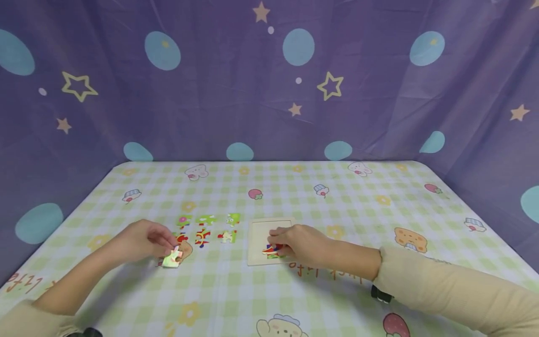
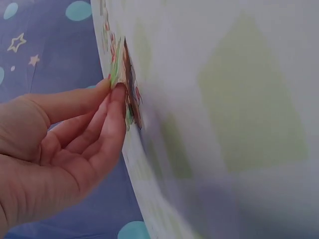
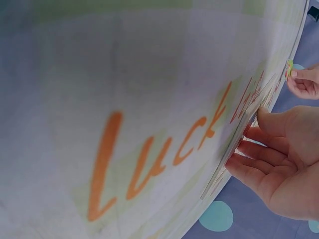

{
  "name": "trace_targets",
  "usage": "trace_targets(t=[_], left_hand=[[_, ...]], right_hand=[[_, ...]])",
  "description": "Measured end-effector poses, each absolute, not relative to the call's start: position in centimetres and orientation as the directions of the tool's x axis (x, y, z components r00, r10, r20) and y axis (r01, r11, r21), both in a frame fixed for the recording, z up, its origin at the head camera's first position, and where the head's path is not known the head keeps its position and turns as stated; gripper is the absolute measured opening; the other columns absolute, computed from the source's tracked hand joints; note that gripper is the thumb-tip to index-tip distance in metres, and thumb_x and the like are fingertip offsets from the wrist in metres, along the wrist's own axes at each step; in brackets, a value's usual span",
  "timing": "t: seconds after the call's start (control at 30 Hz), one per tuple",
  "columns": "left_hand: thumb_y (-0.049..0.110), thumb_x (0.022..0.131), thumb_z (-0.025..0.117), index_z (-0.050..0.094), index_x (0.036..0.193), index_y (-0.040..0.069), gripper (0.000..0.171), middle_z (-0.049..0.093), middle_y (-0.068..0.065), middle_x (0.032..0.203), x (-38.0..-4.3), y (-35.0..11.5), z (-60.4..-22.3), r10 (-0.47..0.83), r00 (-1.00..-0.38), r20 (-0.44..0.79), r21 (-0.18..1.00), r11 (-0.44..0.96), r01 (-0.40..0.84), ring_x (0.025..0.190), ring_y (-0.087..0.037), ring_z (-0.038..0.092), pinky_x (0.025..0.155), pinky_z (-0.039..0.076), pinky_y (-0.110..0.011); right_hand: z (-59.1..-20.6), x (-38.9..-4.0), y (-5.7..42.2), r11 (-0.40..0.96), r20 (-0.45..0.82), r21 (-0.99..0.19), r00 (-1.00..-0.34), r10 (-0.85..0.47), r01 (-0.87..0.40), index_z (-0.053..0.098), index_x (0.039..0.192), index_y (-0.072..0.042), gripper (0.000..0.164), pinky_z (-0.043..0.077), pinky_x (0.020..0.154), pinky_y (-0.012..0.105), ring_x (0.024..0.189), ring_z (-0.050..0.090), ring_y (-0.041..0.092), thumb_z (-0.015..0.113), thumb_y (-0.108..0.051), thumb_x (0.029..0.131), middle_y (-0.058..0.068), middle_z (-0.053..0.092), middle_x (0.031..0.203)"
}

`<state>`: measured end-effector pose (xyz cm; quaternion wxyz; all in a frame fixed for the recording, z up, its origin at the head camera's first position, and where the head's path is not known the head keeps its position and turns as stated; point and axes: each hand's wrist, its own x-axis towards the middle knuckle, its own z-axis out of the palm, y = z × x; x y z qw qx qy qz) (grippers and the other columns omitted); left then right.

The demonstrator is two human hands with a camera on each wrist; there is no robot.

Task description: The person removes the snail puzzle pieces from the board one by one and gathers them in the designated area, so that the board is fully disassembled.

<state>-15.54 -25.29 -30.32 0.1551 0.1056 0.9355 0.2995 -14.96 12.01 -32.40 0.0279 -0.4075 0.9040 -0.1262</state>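
Note:
Between thumb and fingers, my left hand [image 1: 141, 241] pinches a light green and white jigsaw piece [image 1: 170, 260], tilted close over the tablecloth. In the left wrist view that jigsaw piece [image 2: 117, 64] shows edge-on at the fingertips. My right hand [image 1: 307, 244] reaches into a shallow pale wooden puzzle tray [image 1: 258, 234]. Its thumb and fingers close on a red, blue and green jigsaw piece [image 1: 271, 252] in the tray's lower part, partly hidden by the hand. The right wrist view has the right hand [image 3: 284, 159] at the tray, with the piece hidden.
Left of the tray, several loose jigsaw pieces lie in two rows, among them a green one [image 1: 233, 219], a red and yellow one [image 1: 202, 238] and a pale green one [image 1: 228, 237]. A checked tablecloth [image 1: 219, 290] covers the table; a purple curtain [image 1: 236, 103] hangs behind.

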Motion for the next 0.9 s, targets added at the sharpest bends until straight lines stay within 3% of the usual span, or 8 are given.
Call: trace_targets(t=[0.53, 0.9], left_hand=[[0.010, 0.079, 0.074, 0.071, 0.092, 0.008, 0.014, 0.070, 0.003, 0.081, -14.7, -24.9, -29.5, 0.244, -0.966, -0.084, 0.442, 0.878, 0.183, 0.074, -0.008, 0.059, 0.066, 0.045, -0.026], [0.008, 0.081, 0.073, 0.071, 0.095, 0.009, 0.014, 0.072, 0.000, 0.091, -15.1, -20.0, -29.2, 0.436, -0.899, -0.048, 0.501, 0.789, 0.356, 0.083, -0.011, 0.064, 0.075, 0.053, -0.032]], right_hand=[[-32.1, -15.0, 11.9, 0.624, 0.041, -0.242, -0.651, -0.758, -0.743, 0.062, 0.128, -0.005, 0.038, 0.048, 0.102, 0.036, 0.127, 0.056, 0.023, 0.065, -0.013, 0.090, 0.012, 0.060, 0.134], [-32.1, -15.0, 12.2, 0.634, 0.019, -0.250, -0.659, -0.752, -0.732, 0.061, 0.128, -0.006, 0.037, 0.048, 0.102, 0.037, 0.129, 0.055, 0.022, 0.063, -0.009, 0.091, 0.011, 0.059, 0.136]])
